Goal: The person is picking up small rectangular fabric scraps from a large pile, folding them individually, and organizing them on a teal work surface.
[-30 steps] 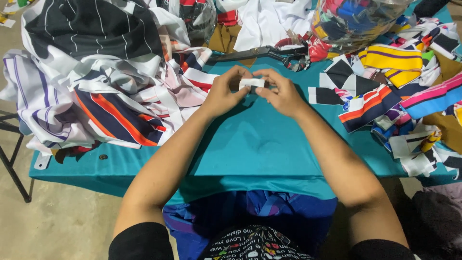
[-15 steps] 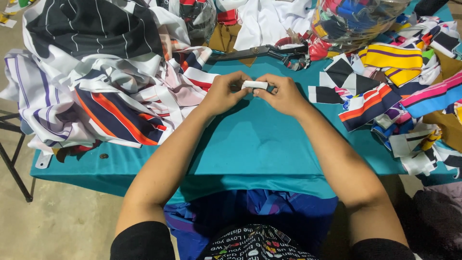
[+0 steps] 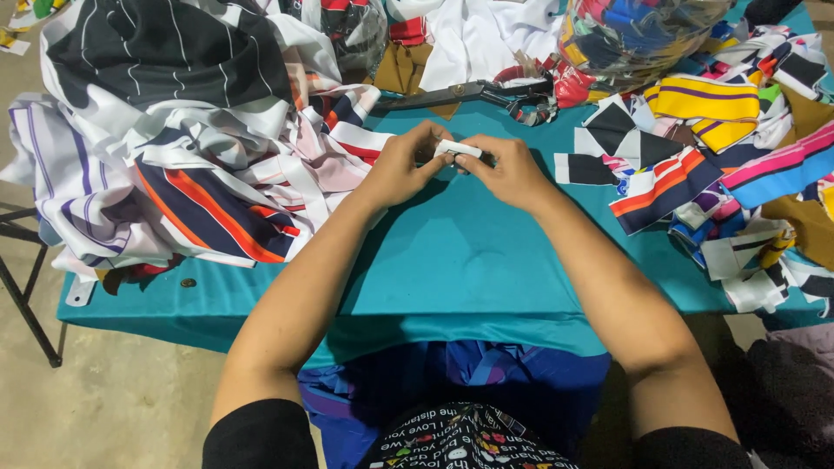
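Both hands, left hand (image 3: 401, 165) and right hand (image 3: 508, 169), pinch a small white fabric strip (image 3: 458, 149) at frame centre; keeping its edges aligned would help.

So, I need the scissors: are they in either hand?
No, the scissors lie on the table beyond both hands, which hold a white strip.

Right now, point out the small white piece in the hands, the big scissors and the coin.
small white piece (image 3: 458, 148), head view, its top face.
big scissors (image 3: 452, 92), head view, the pivot.
coin (image 3: 188, 282), head view, its middle.
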